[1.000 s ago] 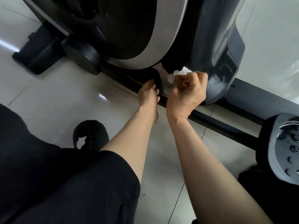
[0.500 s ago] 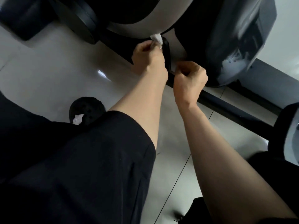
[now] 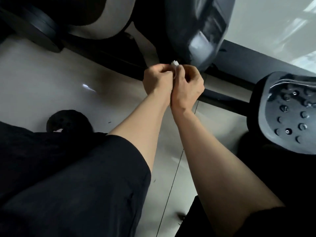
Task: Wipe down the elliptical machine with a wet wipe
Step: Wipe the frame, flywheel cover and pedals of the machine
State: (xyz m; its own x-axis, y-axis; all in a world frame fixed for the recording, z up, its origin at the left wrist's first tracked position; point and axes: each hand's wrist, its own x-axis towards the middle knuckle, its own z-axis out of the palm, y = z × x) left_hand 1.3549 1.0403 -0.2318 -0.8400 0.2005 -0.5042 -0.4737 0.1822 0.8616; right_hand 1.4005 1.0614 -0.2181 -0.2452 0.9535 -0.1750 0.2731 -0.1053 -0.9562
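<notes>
The elliptical machine fills the top of the view: a white and black flywheel housing, a dark grey shroud and a black base rail running down to the right. My left hand and my right hand are pressed together just in front of the shroud's lower edge. A small bunched white wet wipe sticks up between their fingertips, and both hands pinch it. Most of the wipe is hidden inside the fingers.
A grey studded foot pedal stands at the right. A black round roller sits at the upper left. My black-clad knee and a dark slipper are on the glossy tiled floor.
The wipe went from my right hand to my left, and now both hands hold it together. My left hand came back right, down from the housing's edge; the view shifted.
</notes>
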